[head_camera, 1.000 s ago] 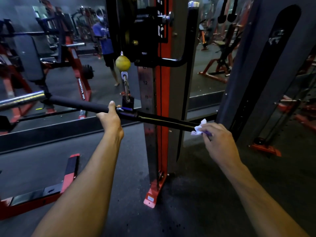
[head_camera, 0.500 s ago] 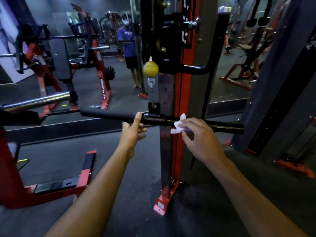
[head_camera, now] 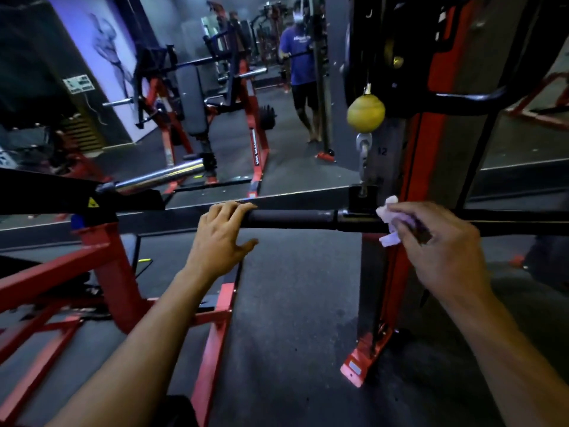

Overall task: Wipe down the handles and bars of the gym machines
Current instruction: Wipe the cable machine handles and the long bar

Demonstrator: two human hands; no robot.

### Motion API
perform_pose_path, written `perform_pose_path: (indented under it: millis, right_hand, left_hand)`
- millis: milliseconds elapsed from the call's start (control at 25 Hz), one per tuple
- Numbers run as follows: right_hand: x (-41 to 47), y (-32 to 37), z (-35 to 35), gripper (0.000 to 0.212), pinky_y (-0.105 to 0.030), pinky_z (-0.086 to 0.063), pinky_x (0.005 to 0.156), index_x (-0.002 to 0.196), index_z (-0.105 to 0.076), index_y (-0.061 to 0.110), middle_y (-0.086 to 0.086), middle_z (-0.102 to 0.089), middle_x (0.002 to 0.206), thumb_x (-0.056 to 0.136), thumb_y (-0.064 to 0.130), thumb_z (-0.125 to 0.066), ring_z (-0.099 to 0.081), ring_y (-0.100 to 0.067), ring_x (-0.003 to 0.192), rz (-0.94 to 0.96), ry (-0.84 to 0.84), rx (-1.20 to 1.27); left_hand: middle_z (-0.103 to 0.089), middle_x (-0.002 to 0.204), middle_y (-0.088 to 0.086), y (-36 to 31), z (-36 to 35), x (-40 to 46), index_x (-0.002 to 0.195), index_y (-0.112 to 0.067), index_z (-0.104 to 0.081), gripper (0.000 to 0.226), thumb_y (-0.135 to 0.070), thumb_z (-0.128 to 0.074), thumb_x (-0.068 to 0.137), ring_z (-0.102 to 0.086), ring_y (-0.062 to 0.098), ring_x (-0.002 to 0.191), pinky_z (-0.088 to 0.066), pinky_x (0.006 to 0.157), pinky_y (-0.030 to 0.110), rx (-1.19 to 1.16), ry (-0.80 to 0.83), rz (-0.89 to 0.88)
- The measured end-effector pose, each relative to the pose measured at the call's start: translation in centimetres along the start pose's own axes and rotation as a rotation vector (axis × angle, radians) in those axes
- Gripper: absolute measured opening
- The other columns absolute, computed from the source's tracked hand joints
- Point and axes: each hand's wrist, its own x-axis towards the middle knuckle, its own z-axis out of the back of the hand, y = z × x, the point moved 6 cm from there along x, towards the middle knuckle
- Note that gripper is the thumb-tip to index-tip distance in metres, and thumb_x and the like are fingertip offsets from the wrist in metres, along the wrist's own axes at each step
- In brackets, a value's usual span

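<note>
A black straight cable bar (head_camera: 295, 218) hangs level from a clip under a yellow ball stopper (head_camera: 365, 114). My left hand (head_camera: 218, 241) rests on the bar's left end. Its fingers lie along the top and the thumb is spread apart below. My right hand (head_camera: 437, 251) pinches a crumpled white wipe (head_camera: 388, 211) and presses it onto the bar just right of the centre bracket. Part of the wipe is hidden under my fingers. The bar's right half runs on behind my right hand to the frame's edge.
The red and grey cable column (head_camera: 421, 167) stands right behind the bar, its foot on the dark floor. A red machine frame (head_camera: 101, 257) and a chrome barbell sleeve (head_camera: 163, 175) crowd the left. A mirror behind shows a person in a blue shirt (head_camera: 300, 63).
My right hand slid the wipe left along the bar from its right end to the centre bracket. My left hand loosened its grip and shifted to the bar's left end.
</note>
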Motion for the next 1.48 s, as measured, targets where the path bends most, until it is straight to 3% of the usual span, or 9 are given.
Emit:
perform_pose_path:
  millis: [160,280,480,680,800,920,1040,1280,1480]
  right_hand:
    - [-1.0,3.7,-3.4,0.024,-0.012,-0.045,0.097,0.109,-0.072,0.006,-0.003,-0.070,0.111,0.087,-0.001,-0.075,-0.066,-0.015,0.105,0.092,0.039,0.008]
    - [-0.4,6.4,-6.5,0.017,-0.016,-0.043,0.101,0.108,-0.073,0.001,-0.006,-0.069,0.110,0.091,-0.001,-0.070,-0.063,-0.019,0.106,0.164,0.007,-0.028]
    - [0.4,7.0,-9.9,0.021,-0.022,-0.041,0.108,0.112,-0.073,-0.001,-0.009,-0.067,0.115,0.092,-0.004,-0.067,-0.061,-0.022,0.111,0.040,-0.042,-0.288]
    - [-0.8,7.6,-10.0,0.029,-0.027,-0.040,0.111,0.118,-0.070,-0.002,-0.014,-0.066,0.126,0.090,-0.006,-0.066,-0.060,-0.029,0.117,-0.018,0.035,-0.489]
    - [-1.3,7.2,-9.9,0.028,-0.037,-0.048,0.103,0.121,-0.070,0.006,-0.008,-0.066,0.130,0.093,0.002,-0.068,-0.058,-0.028,0.112,-0.062,0.061,-0.608]
    - [-1.6,6.2,-8.8,0.025,-0.041,-0.052,0.093,0.120,-0.071,0.008,-0.004,-0.069,0.127,0.096,0.008,-0.066,-0.061,-0.026,0.103,-0.088,0.025,-0.653]
    - [-2.1,5.7,-9.0,0.024,-0.033,-0.052,0.094,0.116,-0.074,0.004,-0.006,-0.074,0.116,0.092,0.002,-0.070,-0.065,-0.024,0.099,-0.133,-0.086,-0.568]
    - [-3.1,5.6,-11.5,0.032,-0.030,-0.056,0.087,0.121,-0.071,0.007,-0.004,-0.072,0.123,0.090,0.000,-0.072,-0.057,-0.015,0.097,-0.121,0.045,-0.641]
    - [-1.8,5.2,-9.1,0.020,-0.040,-0.057,0.079,0.117,-0.072,0.015,0.004,-0.072,0.121,0.098,0.014,-0.065,-0.063,-0.023,0.092,-0.274,-0.152,-0.814]
  left_hand:
    - [-0.064,0.089,0.002,-0.6,-0.5,0.2,0.096,-0.020,-0.058,0.030,-0.037,-0.077,0.079,-0.061,0.031,0.080,-0.046,0.060,0.040,0.038,-0.132,-0.051]
    - [-0.068,0.076,-0.004,-1.1,-1.6,-0.4,0.086,-0.023,-0.056,0.032,-0.054,-0.052,0.078,-0.067,0.029,0.067,-0.044,0.048,0.034,-0.077,-0.062,-0.092]
    - [-0.073,0.094,-0.002,-2.4,-4.7,-1.7,0.104,-0.031,-0.052,0.027,-0.053,-0.056,0.090,-0.069,0.030,0.088,-0.044,0.065,0.037,-0.204,0.295,-0.162]
    - [-0.073,0.100,-0.002,-2.7,-5.8,-1.4,0.114,-0.033,-0.056,0.027,-0.050,-0.058,0.094,-0.069,0.027,0.089,-0.045,0.069,0.035,-0.339,0.362,-0.218]
    - [-0.073,0.095,-0.002,-3.4,-6.4,-1.5,0.115,-0.034,-0.058,0.025,-0.047,-0.059,0.093,-0.069,0.026,0.085,-0.053,0.072,0.038,-0.463,0.443,-0.226]
    - [-0.072,0.094,-0.005,-4.6,-7.0,-1.2,0.111,-0.037,-0.059,0.019,-0.044,-0.061,0.093,-0.069,0.022,0.083,-0.054,0.072,0.038,-0.553,0.505,-0.232]
    - [-0.070,0.089,-0.008,-5.9,-8.3,-0.7,0.102,-0.040,-0.057,0.013,-0.042,-0.064,0.092,-0.068,0.017,0.078,-0.057,0.071,0.038,-0.627,0.565,-0.236]
    - [-0.066,0.077,-0.010,-7.6,-10.3,0.1,0.083,-0.038,-0.053,0.019,-0.043,-0.070,0.089,-0.064,0.006,0.063,-0.051,0.056,0.029,-0.722,0.676,-0.265]
    - [-0.067,0.077,-0.008,-7.7,-11.2,1.3,0.094,-0.037,-0.058,0.013,-0.043,-0.069,0.088,-0.066,0.013,0.065,-0.043,0.052,0.028,-0.837,0.699,-0.360]
